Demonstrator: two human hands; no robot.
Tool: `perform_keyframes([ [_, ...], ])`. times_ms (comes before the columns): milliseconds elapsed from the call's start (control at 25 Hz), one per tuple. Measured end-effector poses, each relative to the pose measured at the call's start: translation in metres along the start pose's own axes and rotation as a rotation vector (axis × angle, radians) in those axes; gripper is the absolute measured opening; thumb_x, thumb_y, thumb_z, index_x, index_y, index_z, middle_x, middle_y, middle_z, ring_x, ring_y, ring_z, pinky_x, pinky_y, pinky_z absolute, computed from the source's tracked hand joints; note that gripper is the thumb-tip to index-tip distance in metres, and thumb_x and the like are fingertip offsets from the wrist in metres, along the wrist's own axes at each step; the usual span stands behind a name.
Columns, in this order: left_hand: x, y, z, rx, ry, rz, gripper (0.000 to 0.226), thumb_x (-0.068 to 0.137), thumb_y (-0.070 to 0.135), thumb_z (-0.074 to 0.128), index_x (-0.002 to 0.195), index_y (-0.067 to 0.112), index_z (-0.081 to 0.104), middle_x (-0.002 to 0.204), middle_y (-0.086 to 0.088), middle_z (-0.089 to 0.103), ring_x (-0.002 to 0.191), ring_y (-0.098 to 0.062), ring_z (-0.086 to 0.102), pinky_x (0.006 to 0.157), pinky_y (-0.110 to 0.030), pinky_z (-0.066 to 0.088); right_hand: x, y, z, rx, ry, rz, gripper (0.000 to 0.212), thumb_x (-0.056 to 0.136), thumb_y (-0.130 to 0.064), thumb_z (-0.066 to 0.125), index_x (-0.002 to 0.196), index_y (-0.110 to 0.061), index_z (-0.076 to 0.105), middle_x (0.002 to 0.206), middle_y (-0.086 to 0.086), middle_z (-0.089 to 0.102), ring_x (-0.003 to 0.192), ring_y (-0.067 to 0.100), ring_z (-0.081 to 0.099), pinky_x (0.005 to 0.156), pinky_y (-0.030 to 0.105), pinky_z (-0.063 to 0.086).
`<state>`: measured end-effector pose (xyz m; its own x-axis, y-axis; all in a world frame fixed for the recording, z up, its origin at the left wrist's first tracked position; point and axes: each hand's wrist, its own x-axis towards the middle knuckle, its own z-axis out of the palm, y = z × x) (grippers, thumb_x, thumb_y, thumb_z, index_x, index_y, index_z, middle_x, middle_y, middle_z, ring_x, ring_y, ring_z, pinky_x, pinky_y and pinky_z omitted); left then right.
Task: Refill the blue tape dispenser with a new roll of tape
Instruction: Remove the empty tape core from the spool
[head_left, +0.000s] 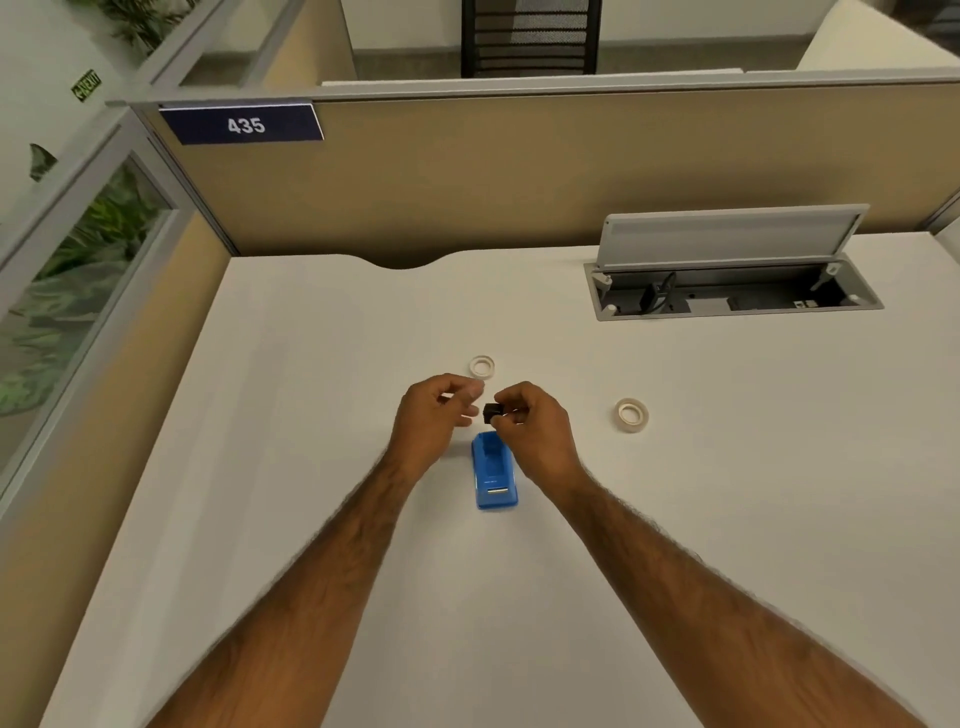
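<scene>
The blue tape dispenser (494, 477) lies on the white desk (311, 415), its roll bay empty and facing up. Just above its far end, my right hand (535, 434) pinches a small black spool hub (491, 412). My left hand (434, 418) is close on the left with its fingers curled toward the hub; I cannot see anything inside them. A white tape ring (482, 366) lies flat just beyond my hands. A second tape roll (632, 415) lies flat to the right of my right hand.
An open cable tray (737, 296) with its grey lid raised is set into the desk at the back right. Tan partition walls (467, 182) close off the desk at the back and left. A black chair stands behind the partition.
</scene>
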<state>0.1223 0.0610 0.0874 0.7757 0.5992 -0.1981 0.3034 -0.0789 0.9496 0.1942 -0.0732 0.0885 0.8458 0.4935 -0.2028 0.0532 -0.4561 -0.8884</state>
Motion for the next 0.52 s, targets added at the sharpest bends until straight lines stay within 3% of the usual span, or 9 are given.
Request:
perform_keyframes([
  [160, -0.028, 0.006, 0.000, -0.143, -0.131, -0.060, 0.023, 0.092, 0.021, 0.067, 0.115, 0.016, 0.073, 0.103, -0.001, 0.077, 0.091, -0.018, 0.075, 0.081, -0.030, 0.061, -0.013, -0.013, -0.002, 0.138, -0.029, -0.038, 0.017, 0.086, -0.009, 0.065, 0.102, -0.016, 0.064, 0.093, -0.001, 0.069, 0.086, 0.014, 0.067, 0.075, 0.025, 0.057],
  [320, -0.035, 0.003, -0.001, -0.255, -0.094, -0.163, 0.023, 0.092, 0.016, 0.068, 0.113, 0.008, 0.072, 0.103, -0.007, 0.077, 0.093, -0.021, 0.075, 0.085, -0.033, 0.059, -0.018, -0.015, -0.005, 0.168, -0.065, -0.023, 0.023, 0.087, -0.011, 0.067, 0.108, -0.015, 0.063, 0.097, 0.002, 0.069, 0.088, 0.017, 0.067, 0.078, 0.028, 0.058],
  [440, -0.035, 0.004, -0.003, -0.216, -0.066, -0.188, 0.018, 0.091, 0.020, 0.069, 0.107, 0.014, 0.073, 0.098, -0.003, 0.078, 0.089, -0.020, 0.075, 0.078, -0.029, 0.061, -0.009, -0.012, -0.015, 0.112, -0.115, -0.050, 0.023, 0.085, -0.018, 0.071, 0.107, -0.017, 0.066, 0.096, 0.001, 0.071, 0.086, 0.017, 0.068, 0.075, 0.031, 0.059],
  [520, -0.033, 0.005, -0.005, -0.179, -0.028, -0.186, 0.015, 0.090, 0.021, 0.070, 0.104, 0.018, 0.073, 0.095, 0.001, 0.078, 0.087, -0.020, 0.075, 0.075, -0.029, 0.061, 0.005, -0.003, -0.032, -0.015, -0.023, -0.082, 0.021, 0.082, -0.021, 0.075, 0.101, -0.015, 0.069, 0.092, 0.000, 0.071, 0.080, 0.014, 0.067, 0.071, 0.028, 0.055],
])
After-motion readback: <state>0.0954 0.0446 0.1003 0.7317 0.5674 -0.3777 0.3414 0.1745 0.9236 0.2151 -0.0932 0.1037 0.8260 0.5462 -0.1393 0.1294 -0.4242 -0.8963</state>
